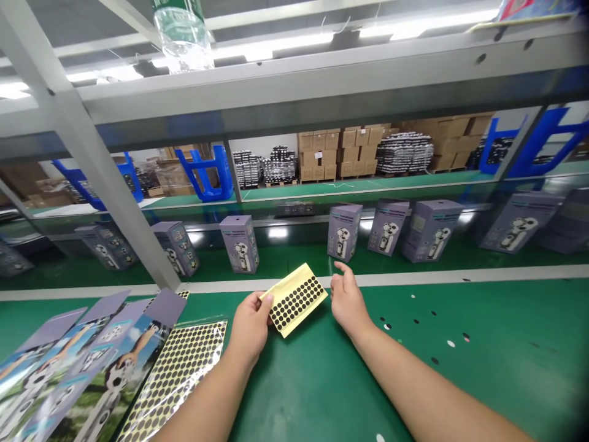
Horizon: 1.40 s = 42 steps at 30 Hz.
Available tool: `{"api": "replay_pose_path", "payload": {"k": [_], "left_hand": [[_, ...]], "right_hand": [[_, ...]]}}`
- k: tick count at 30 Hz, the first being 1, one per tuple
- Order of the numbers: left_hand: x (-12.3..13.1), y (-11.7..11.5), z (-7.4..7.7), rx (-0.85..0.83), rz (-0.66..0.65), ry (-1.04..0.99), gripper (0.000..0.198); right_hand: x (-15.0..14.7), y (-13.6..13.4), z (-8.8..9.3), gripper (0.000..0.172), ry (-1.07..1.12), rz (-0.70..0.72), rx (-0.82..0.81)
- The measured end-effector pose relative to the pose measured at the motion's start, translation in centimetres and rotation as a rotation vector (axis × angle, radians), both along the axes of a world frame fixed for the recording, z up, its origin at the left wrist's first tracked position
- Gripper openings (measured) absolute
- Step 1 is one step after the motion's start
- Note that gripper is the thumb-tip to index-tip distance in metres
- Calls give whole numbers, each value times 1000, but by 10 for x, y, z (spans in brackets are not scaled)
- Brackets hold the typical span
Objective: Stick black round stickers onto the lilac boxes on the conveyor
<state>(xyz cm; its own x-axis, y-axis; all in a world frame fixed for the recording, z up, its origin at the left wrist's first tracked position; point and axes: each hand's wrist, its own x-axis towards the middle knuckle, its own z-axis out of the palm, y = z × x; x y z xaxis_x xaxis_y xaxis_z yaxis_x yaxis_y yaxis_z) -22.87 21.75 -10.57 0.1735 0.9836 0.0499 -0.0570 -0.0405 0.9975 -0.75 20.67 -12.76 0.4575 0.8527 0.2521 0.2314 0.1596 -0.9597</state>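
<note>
Green counter [497, 380] holds purple boxes [239, 244] along far edge, printed cards [78, 374] and full dot sheet [172, 380] near left edge. Left hand [248, 328] pinches yellow sticker sheet [294, 299] mid-counter, black dots remaining, one end bare. Right hand [347, 301] open, just beside sheet.

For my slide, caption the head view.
Left hand holds a yellow sheet of black dot stickers, right hand beside it.

purple product boxes [344, 232], all print too small to read
</note>
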Motion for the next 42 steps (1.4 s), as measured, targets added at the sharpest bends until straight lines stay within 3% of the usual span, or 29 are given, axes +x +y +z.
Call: {"api": "replay_pose_path", "payload": {"k": [4, 15, 21, 26, 42], "left_hand": [[-1, 1, -1, 4, -23, -2, 31], [-4, 2, -5, 18, -156, 149, 27], [-7, -2, 1, 25, -251, 218, 41], [-5, -10, 9, 21, -350, 293, 39], [-3, -8, 4, 41, -297, 409, 31]], "right_hand": [[1, 7, -2, 62, 44, 36, 9], [-11, -6, 12, 36, -36, 297, -40], [-14, -11, 16, 29, -190, 392, -77], [-22, -22, 24, 25, -359, 523, -79], [-28, -26, 29, 27, -437, 602, -127]]}}
